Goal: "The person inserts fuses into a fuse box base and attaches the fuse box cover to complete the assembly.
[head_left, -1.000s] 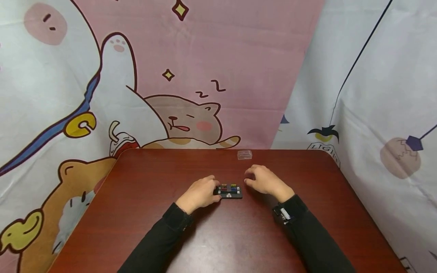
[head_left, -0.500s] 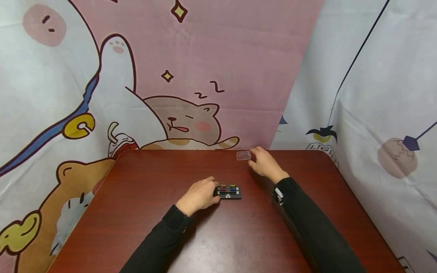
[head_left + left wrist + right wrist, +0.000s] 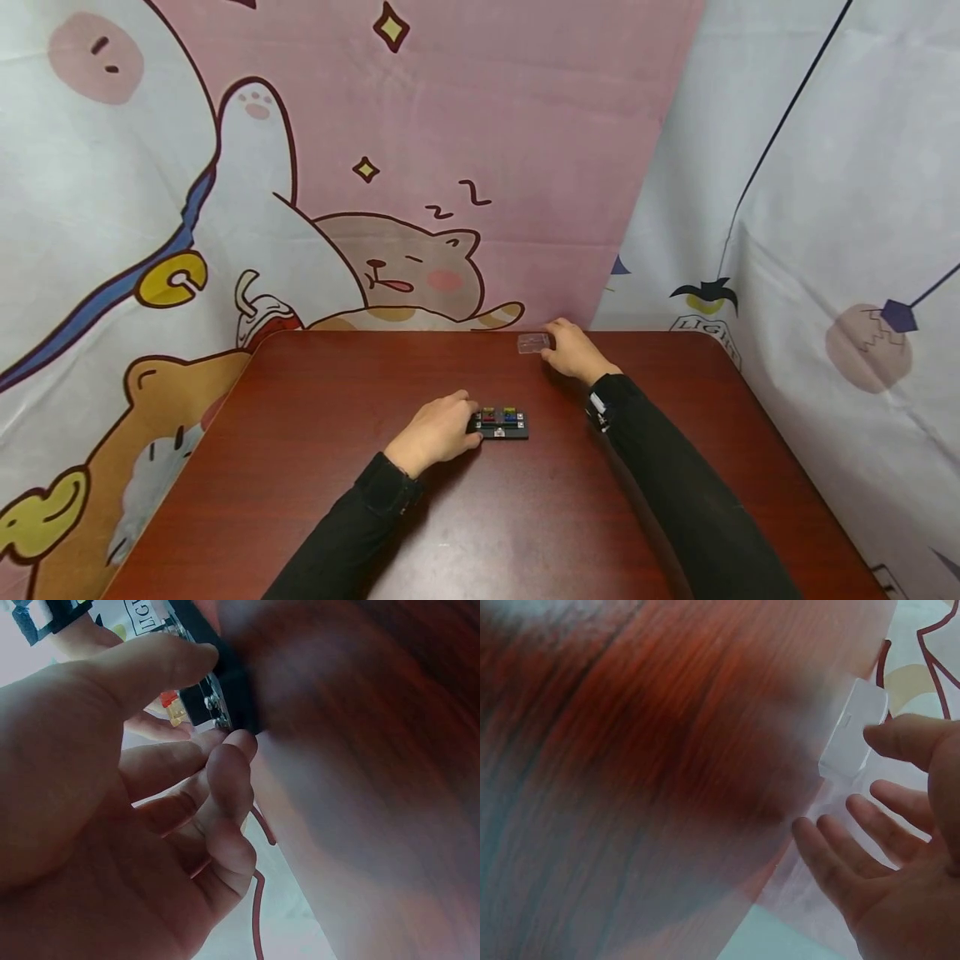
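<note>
In the head view, a small black fuse block (image 3: 501, 424) with red, yellow and blue blade fuses lies mid-table. My left hand (image 3: 435, 434) grips its left end. The left wrist view shows the thumb on one side of the fuse block (image 3: 196, 701) and fingertips at its lower end, beside metal screws. By the far table edge lies a clear plastic cover (image 3: 532, 343). My right hand (image 3: 573, 352) is at its right end. In the right wrist view, the fingers are spread and the thumb overlaps the edge of the clear cover (image 3: 849, 735); contact is unclear.
The reddish-brown wooden table (image 3: 337, 375) has rounded far corners. Right behind it hangs a cloth backdrop (image 3: 525, 167) printed with cartoon animals, close to the clear cover and my right hand.
My right hand has moved away from beside the fuse block to the far edge, up to the clear cover. The left hand keeps its grip on the fuse block.
</note>
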A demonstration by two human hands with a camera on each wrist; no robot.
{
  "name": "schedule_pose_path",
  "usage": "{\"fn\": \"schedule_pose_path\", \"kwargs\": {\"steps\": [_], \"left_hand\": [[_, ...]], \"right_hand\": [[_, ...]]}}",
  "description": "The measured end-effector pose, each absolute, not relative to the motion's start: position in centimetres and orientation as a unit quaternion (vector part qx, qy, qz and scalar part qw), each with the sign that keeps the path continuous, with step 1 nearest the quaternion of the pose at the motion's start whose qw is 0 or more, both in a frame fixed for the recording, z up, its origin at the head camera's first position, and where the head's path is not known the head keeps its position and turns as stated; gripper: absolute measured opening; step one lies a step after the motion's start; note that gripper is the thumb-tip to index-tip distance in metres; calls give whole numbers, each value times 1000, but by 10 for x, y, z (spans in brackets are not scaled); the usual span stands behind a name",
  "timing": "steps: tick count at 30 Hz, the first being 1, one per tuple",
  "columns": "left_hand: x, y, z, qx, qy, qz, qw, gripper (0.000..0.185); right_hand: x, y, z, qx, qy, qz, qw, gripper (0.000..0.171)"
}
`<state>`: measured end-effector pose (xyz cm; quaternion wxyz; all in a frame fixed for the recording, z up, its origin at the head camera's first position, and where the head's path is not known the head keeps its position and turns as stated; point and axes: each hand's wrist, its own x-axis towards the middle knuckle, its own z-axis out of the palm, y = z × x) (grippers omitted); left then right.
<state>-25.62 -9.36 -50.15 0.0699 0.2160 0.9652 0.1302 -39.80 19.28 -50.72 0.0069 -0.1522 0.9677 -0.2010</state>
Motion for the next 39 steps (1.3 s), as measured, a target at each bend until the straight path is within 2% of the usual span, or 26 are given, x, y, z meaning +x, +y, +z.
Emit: {"fn": "schedule_pose_path", "kwargs": {"steps": [5,17,28,39], "left_hand": [[-255,-92,-501,210,965,134,78,53],[-256,-93,-499,204,967,130,82,53],[-257,-91,-497,212,966,125,84,52],[-256,-92,-499,213,965,127,85,54]], "right_hand": [[-401,191,-512,-153,971,-180,28,63],[-405,185,-512,-142,976,-162,34,58],[-405,189,-510,-145,977,-155,14,47],[-396,194,-507,-165,972,-168,-3,46]]}}
